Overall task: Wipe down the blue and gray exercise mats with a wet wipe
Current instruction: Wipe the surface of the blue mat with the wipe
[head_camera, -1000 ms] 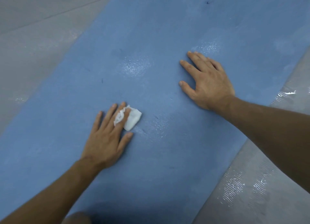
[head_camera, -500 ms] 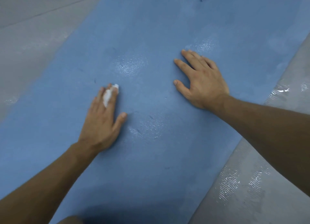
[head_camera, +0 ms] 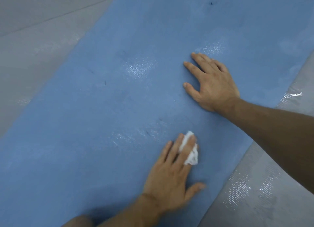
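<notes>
- Mat, blue (head_camera: 102,141): fills most of the view and runs diagonally from lower left to upper right. Foam-like, fine pebbled grain, a few small dark nicks, shiny wet patches mid-mat.
- Edges: both long edges are straight. The left one meets matte gray flooring (head_camera: 34,39) with one thin seam line. The right one meets the gray mat (head_camera: 271,184), which is ribbed and glossy with wet glints.
- Room: wide bare blue stretch left of both hands and beyond the right hand. Only a narrow strip lies between the left hand and the right edge.
- Right hand (head_camera: 212,84): flat, palm down, fingers straight and spread, holding nothing. Its forearm crosses the gray mat.
- Left hand (head_camera: 169,175): palm down, fingers straight, pressing the wipe onto the blue mat, nearer the camera and apart from the right hand.
- Wet wipe (head_camera: 192,155): white, crumpled, pinned under the fingertips, bunching out between two fingers and to their right.
</notes>
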